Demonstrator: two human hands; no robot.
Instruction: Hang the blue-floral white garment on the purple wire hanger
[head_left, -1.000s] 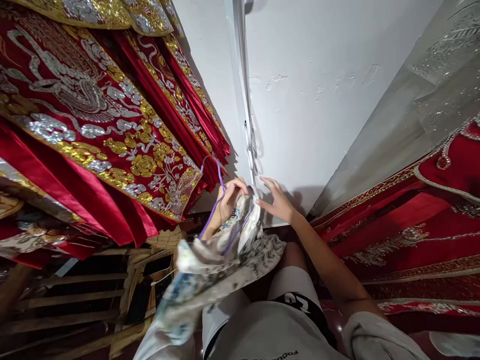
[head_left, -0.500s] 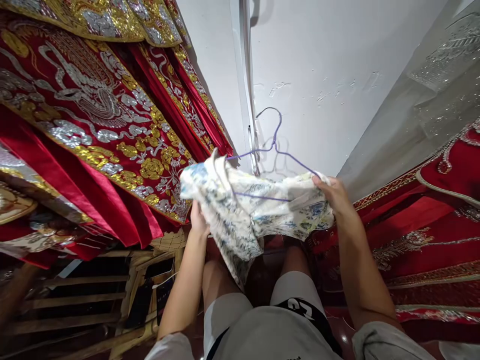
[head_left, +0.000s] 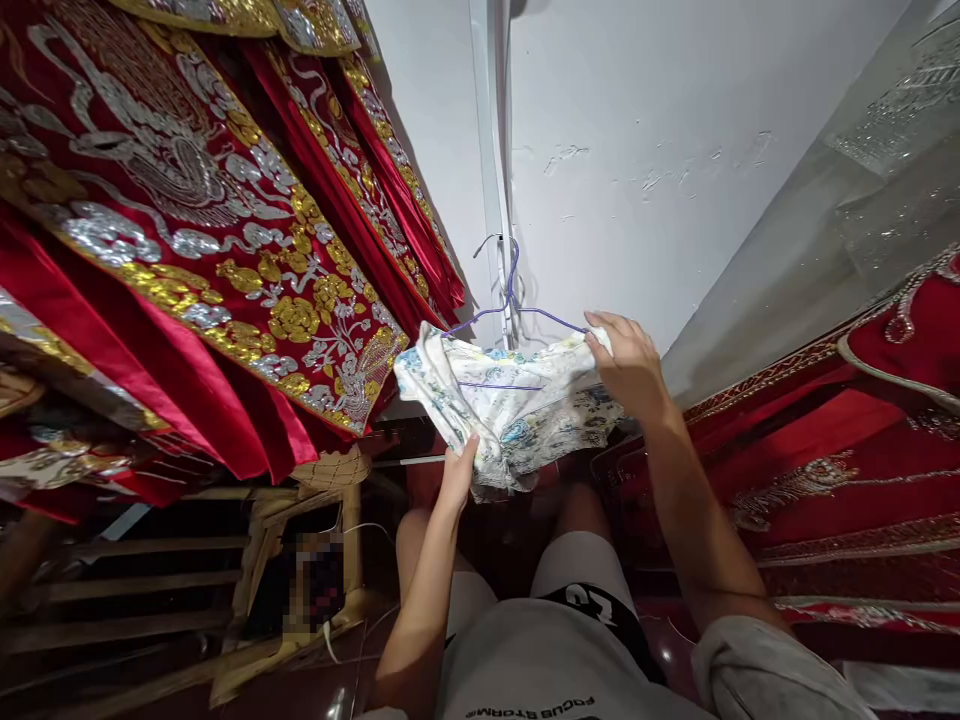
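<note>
A white garment with a blue and grey floral print (head_left: 525, 425) hangs on a thin purple wire hanger (head_left: 512, 290) before me, its overlapping neckline facing me. The hanger's bottom bar shows across the neck opening, and its hook points up and left. My right hand (head_left: 630, 365) is closed on the garment's right shoulder by the hanger's end. Lower down, my left hand (head_left: 459, 475) pinches the front edge near the neckline's overlap, thumb on top and the other fingers hidden behind the cloth. Whether the garment is a blouse or a dress I cannot tell.
Red embroidered costumes with gold and silver (head_left: 292, 300) hang close on the left. On the right are red beaded garments (head_left: 817, 480) and sheer sparkling fabric (head_left: 885, 200). Behind the hanger stands a white wall (head_left: 615, 130). A bamboo chair (head_left: 255, 570) with a cable is at lower left.
My left hand has moved from under the left sleeve to the garment's front edge. The right hand has shifted left and up with the shoulder, and the hanger's hook has swung left and lower.
</note>
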